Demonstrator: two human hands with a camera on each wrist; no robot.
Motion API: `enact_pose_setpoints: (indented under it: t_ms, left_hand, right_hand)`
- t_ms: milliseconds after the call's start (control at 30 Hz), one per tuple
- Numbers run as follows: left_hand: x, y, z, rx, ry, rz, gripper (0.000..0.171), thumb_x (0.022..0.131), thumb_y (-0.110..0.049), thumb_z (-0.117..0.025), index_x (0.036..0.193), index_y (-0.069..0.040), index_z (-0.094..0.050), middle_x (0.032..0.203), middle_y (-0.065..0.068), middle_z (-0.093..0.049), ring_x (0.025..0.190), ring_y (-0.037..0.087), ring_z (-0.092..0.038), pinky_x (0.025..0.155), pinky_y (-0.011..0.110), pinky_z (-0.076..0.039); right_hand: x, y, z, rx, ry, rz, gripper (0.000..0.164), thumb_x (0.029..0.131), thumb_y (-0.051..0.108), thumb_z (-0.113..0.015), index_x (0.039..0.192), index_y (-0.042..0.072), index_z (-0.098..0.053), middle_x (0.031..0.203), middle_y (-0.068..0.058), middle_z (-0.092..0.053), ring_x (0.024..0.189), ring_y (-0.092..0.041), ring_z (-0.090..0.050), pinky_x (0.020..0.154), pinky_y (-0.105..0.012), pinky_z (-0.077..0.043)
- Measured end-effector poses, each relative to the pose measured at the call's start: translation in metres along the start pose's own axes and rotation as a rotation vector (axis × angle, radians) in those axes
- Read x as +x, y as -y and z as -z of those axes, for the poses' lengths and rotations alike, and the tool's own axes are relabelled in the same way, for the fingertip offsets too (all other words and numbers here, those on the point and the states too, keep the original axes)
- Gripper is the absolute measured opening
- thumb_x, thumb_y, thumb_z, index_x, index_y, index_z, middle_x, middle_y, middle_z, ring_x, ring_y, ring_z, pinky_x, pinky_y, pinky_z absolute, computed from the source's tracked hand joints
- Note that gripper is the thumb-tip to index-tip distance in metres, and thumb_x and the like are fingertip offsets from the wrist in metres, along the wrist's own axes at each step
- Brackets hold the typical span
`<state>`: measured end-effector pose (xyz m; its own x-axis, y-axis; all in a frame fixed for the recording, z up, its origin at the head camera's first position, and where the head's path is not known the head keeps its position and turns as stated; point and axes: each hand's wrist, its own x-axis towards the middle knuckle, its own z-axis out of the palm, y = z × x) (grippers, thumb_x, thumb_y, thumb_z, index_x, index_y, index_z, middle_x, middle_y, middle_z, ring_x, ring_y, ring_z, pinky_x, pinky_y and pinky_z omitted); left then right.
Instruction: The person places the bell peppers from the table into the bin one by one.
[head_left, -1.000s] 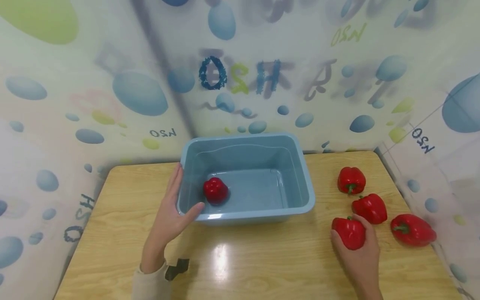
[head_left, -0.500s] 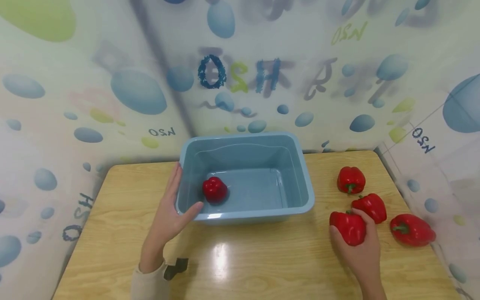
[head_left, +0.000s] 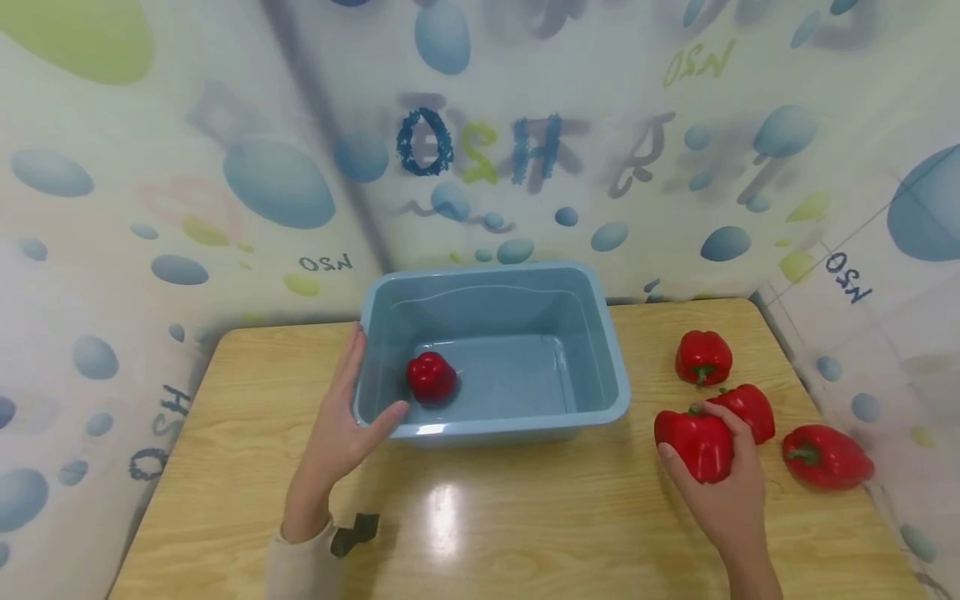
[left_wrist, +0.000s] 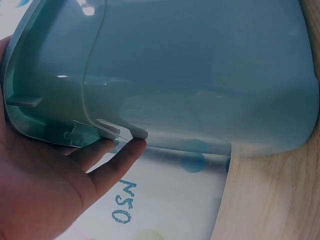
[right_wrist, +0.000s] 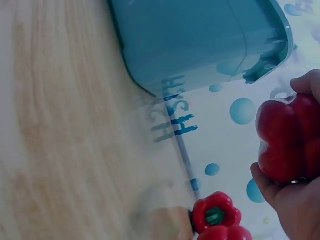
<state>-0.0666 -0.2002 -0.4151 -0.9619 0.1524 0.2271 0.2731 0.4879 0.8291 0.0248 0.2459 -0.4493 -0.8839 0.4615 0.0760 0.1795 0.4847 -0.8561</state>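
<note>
Gripping a glossy red bell pepper [head_left: 693,446], our right hand [head_left: 723,504] has its thumb along the left side and its fingers curled over the right. The green stem sits at the far end and the lobed base faces back toward our wrist, so the pepper's axis runs roughly away from us. It seems to be off the wooden tabletop [head_left: 555,533], though we cannot tell how far.

What matters most is the line from this pepper to the rectangular blue-grey plastic bin [head_left: 517,427]: the bin lies to the left and a little farther away, its long axis running side to side, its right end toward us at the pepper's side. Bare wood lies between them, and our right hand is the nearer to that end.

Our left hand [head_left: 339,433] is at the opposite end, its fingers straight along the outside of the bin's left wall, its thumb reaching over the near-left corner of the rim. Inside, another red bell pepper [head_left: 431,377] rests by that end, leaving bare floor to its right.

Three more red peppers lie beyond or right of our right hand: one farthest back [head_left: 703,357], one just behind the held pepper [head_left: 753,412], one farthest right [head_left: 828,457]. Whether the held pepper touches the one behind, we cannot tell.
</note>
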Motion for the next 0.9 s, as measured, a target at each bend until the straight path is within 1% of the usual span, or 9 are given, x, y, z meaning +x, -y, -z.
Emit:
enact_pose_setpoints:
  t_ms: [100, 300, 467, 667, 833, 900]
  left_hand:
    - [0.0, 0.0, 0.0, 0.002, 0.0, 0.002, 0.104, 0.087, -0.024, -0.078, 0.171, -0.032, -0.016, 0.18, -0.009, -0.01, 0.166, 0.03, -0.016, 0.118, 0.081, -0.031]
    - [-0.001, 0.0, 0.001, 0.01, -0.002, 0.006, 0.104, 0.087, -0.024, -0.078, 0.171, -0.031, -0.017, 0.18, -0.008, -0.01, 0.166, 0.03, -0.016, 0.117, 0.08, -0.032]
    - [-0.001, 0.0, 0.001, 0.012, -0.001, 0.013, 0.104, 0.088, -0.024, -0.078, 0.171, -0.031, -0.016, 0.18, -0.008, -0.01, 0.166, 0.031, -0.016, 0.117, 0.081, -0.032]
    - [0.0, -0.002, 0.003, 0.021, 0.002, 0.009, 0.104, 0.088, -0.025, -0.078, 0.171, -0.031, -0.016, 0.181, -0.007, -0.01, 0.166, 0.03, -0.016, 0.117, 0.081, -0.032]
    - [0.0, -0.003, 0.003, 0.024, 0.001, 0.001, 0.104, 0.087, -0.025, -0.078, 0.171, -0.029, -0.017, 0.181, -0.006, -0.011, 0.166, 0.03, -0.016, 0.118, 0.08, -0.031]
    - [0.0, -0.003, 0.002, 0.026, 0.001, -0.001, 0.104, 0.087, -0.025, -0.078, 0.171, -0.029, -0.017, 0.181, -0.006, -0.011, 0.167, 0.03, -0.015, 0.119, 0.08, -0.031]
  right_hand:
    - [-0.001, 0.006, 0.001, 0.022, -0.01, 0.043, 0.08, 0.081, 0.003, -0.086, 0.15, 0.014, -0.049, 0.136, 0.03, -0.047, 0.127, 0.004, -0.042, 0.082, 0.002, -0.043]
    - [0.0, 0.014, 0.002, 0.111, -0.015, 0.161, 0.083, 0.075, -0.008, -0.085, 0.15, 0.008, -0.051, 0.137, 0.028, -0.055, 0.129, -0.003, -0.048, 0.086, -0.001, -0.048]
    - [0.001, 0.021, 0.004, 0.164, -0.013, 0.252, 0.085, 0.073, -0.013, -0.083, 0.15, 0.004, -0.05, 0.141, 0.017, -0.06, 0.13, -0.006, -0.051, 0.09, -0.003, -0.049]
    - [0.004, 0.033, 0.006, 0.189, 0.002, 0.299, 0.085, 0.073, -0.014, -0.081, 0.15, 0.002, -0.049, 0.142, 0.013, -0.061, 0.132, -0.008, -0.053, 0.091, -0.005, -0.051]
    - [0.005, 0.041, 0.005, 0.229, 0.034, 0.326, 0.087, 0.07, -0.017, -0.08, 0.15, -0.003, -0.047, 0.146, -0.001, -0.061, 0.132, -0.012, -0.054, 0.093, -0.008, -0.053]
    - [0.006, 0.044, 0.004, 0.242, 0.034, 0.34, 0.087, 0.069, -0.018, -0.08, 0.149, -0.004, -0.048, 0.146, -0.004, -0.061, 0.132, -0.013, -0.055, 0.093, -0.008, -0.054]
